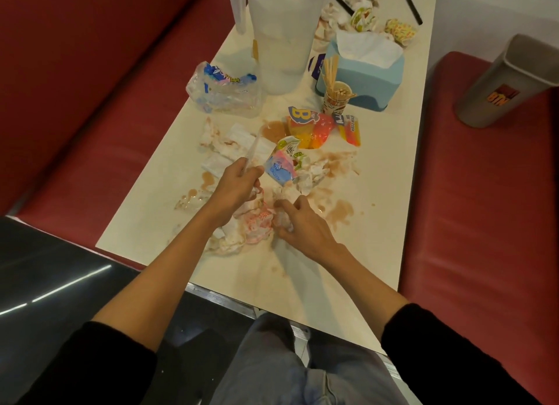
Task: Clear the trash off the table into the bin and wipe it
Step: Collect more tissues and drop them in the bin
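Stained tabletop [381, 175] between red benches [484, 199], bin [499, 81] on one; left hand [237, 185] grips clear plastic [253, 150], right hand [304, 227] pinches tissue [289, 195]

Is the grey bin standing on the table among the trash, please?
No, the bin stands on the red bench seat to the right of the table, not on the tabletop.

Dim warm indoor light, soft focus, wide-angle bending at edges, glare streaks on dark floor [60, 286]
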### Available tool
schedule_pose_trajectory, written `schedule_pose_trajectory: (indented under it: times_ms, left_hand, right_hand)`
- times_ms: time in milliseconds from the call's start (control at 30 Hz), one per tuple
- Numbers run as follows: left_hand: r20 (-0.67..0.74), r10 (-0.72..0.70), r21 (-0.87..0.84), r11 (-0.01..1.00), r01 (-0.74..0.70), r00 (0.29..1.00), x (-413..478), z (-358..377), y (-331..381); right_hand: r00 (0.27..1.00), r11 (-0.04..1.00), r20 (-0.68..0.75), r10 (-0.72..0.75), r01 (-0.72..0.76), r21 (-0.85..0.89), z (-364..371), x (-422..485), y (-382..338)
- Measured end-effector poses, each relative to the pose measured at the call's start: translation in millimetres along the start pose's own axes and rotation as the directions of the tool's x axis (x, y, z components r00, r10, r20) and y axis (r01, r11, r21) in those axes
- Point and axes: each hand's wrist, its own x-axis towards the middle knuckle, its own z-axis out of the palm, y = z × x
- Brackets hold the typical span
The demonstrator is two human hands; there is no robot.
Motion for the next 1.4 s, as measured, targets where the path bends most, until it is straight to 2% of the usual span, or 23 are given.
schedule_pose_trajectory:
  times_ms: [133,367,500,567,667,800,900,1033,1167,1333,1400]
  left_hand:
    - [0.004,-0.006,-0.001,1.000,0.006,1.000,0,-1,-6]
    - [0.029,-0.034,0.017,0.999,0.033,0.999,2,5,-9]
    - [0.090,0.026,0.013,1.000,-0.027,0.996,-1,19,6]
    - [0.111,0.049,0.007,0.999,-0.050,0.993,-1,28,16]
    - [0.145,0.081,0.009,0.997,-0.083,0.986,0,46,29]
    - [0.141,0.064,0.056,0.996,-0.073,0.988,1,76,37]
    - [0.161,0.055,0.068,0.995,-0.066,0.985,-6,109,43]
    - [0.188,0.136,0.046,0.988,-0.147,0.973,-19,160,55]
    - [0.200,0.191,0.039,0.979,-0.202,0.961,-23,212,64]
    - [0.229,0.194,0.081,0.973,-0.217,0.954,-17,274,78]
    - [0.238,0.202,0.104,0.967,-0.232,0.950,-13,304,91]
  right_hand:
    - [1.000,1.000,-0.001,0.013,-0.013,-0.017,15,3,5]
    - [0.978,0.933,-0.160,0.135,-0.071,0.353,-12,-3,10]
    - [0.940,0.834,-0.213,0.266,-0.113,0.540,-40,-16,21]
    - [0.929,0.748,-0.168,0.331,-0.149,0.647,-54,-20,30]
    - [0.921,0.556,-0.047,0.387,-0.192,0.809,-74,-23,45]
    - [0.904,0.438,-0.038,0.426,-0.169,0.883,-93,-24,65]
    - [0.917,0.355,-0.015,0.398,-0.139,0.925,-108,-31,80]
    - [0.924,0.340,-0.025,0.381,-0.114,0.934,-120,-41,103]
    - [0.896,0.289,-0.047,0.441,-0.092,0.953,-138,-55,139]
    - [0.839,0.174,0.005,0.543,-0.119,0.977,-171,-80,196]
    - [0.827,0.171,-0.003,0.561,-0.113,0.979,-187,-88,227]
